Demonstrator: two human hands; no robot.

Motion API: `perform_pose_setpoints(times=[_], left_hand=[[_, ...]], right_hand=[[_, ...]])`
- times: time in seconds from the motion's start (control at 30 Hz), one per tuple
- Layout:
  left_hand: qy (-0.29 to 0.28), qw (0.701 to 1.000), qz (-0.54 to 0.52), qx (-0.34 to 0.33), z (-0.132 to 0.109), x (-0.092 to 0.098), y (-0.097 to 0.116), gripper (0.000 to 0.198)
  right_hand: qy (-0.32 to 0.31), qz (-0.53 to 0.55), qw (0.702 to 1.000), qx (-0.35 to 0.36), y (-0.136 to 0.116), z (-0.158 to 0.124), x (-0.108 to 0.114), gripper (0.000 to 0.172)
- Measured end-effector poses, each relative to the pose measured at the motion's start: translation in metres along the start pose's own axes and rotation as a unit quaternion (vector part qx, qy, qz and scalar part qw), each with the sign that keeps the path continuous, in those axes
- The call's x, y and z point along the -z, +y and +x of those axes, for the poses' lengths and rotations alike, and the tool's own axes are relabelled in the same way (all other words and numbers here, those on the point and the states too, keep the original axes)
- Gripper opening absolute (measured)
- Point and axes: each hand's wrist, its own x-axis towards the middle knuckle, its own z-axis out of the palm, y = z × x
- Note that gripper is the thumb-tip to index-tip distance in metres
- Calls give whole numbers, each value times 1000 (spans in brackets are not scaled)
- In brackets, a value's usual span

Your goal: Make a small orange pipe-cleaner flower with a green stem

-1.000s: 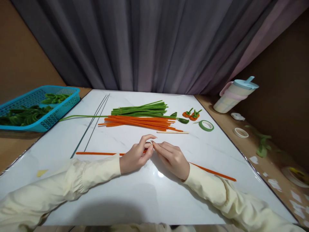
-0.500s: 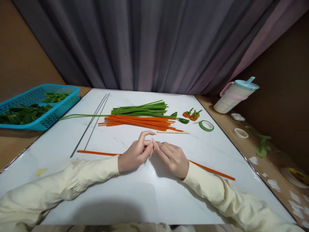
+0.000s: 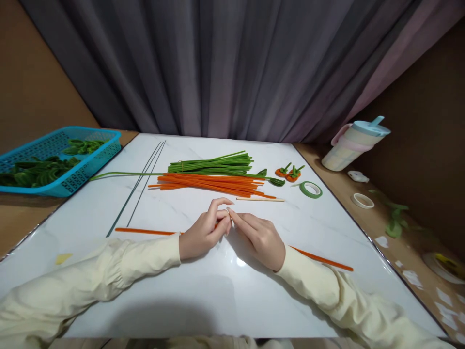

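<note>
My left hand point(image 3: 205, 231) is closed, thumb and fingers pinched on an orange pipe cleaner point(image 3: 145, 231), a bit of which shows between the fingers; its index finger arches above. The fingertips of my right hand point(image 3: 259, 237) press together against those of my left, also closed in a pinch. Orange stem shows beyond both wrists; whether it is one piece is hidden behind the hands. Just beyond the hands lie a thin pale stick point(image 3: 259, 199), a bundle of orange pipe cleaners point(image 3: 210, 183) and a bundle of green pipe cleaners point(image 3: 210, 164).
At left stands a blue basket point(image 3: 90, 167) holding green leaf-like pieces. Dark thin wires point(image 3: 135, 189) lie on the white tabletop point(image 3: 189, 300). To the right are two small orange-and-green pieces point(image 3: 293, 174), a roll of green tape point(image 3: 315, 190) and a tumbler point(image 3: 348, 148).
The right fingertips have shifted very slightly leftward against the left hand's fingers. Everything else stays in place.
</note>
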Motion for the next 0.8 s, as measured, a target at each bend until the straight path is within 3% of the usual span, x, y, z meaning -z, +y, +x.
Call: perform_pose_setpoints(times=[0.13,0.23,0.8], left_hand=[[2,1000,-3,-6,-1,0,0,24],[1,1000,-17,-4,-2,0,-1,24],[-12,990,-136,39,-3,-1,-1,27]], right_hand=[[-6,137,984,-115,-2,1,3,25],[-25,152,977,-148,-5,3,6,16],[-4,85,993,-77,-7,-1,4,17]])
